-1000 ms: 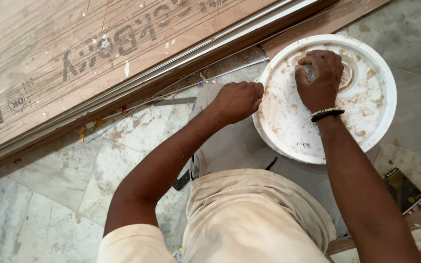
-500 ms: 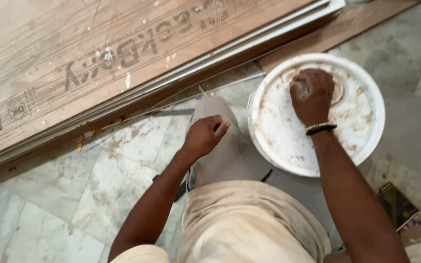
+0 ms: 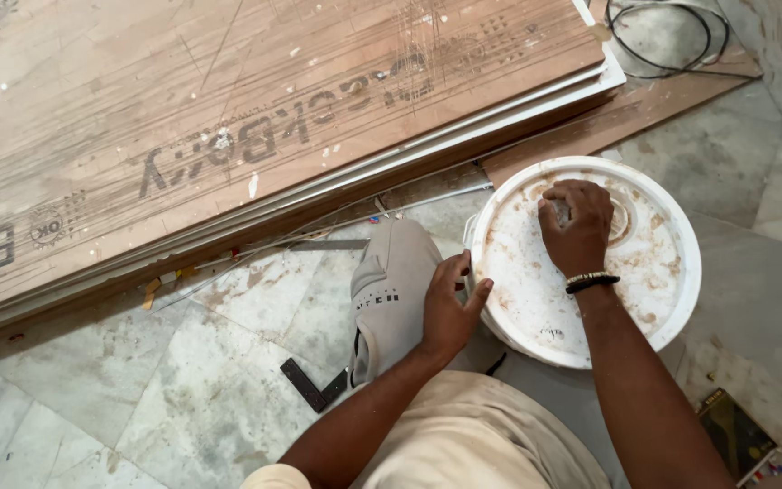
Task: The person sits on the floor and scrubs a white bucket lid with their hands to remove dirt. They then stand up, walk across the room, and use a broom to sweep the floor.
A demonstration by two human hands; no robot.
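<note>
Currently the right hand (image 3: pixel 576 226) presses down on the white bucket lid (image 3: pixel 536 299), fingers curled together around a small raised cap near the lid's centre; whether the cap itself is pinched cannot be told, as the knuckles cover it. A dark beaded bracelet (image 3: pixel 590 282) sits on that wrist.

The left hand (image 3: pixel 450 312) has moved. One second ago it gripped the lid's left rim; half a second ago it was off the rim over the grey shoe (image 3: pixel 391 294); it now lies at the rim again, fingers spread and thumb extended, palm against the bucket's left side. It encloses nothing. This indicates that the bucket is being braced anew from the side while the right hand works at the cap.

The bucket stands upright on the marble floor (image 3: pixel 138 398), just right of the shoe, its long axis vertical, so the round, paste-stained lid faces the camera. The shoe's long axis points away from the person, toward the stacked plywood sheets (image 3: pixel 228 118). A dark metal square (image 3: pixel 311 388) lies near the shoe's heel. A coiled black cable (image 3: pixel 658 36) rests at the far right.
</note>
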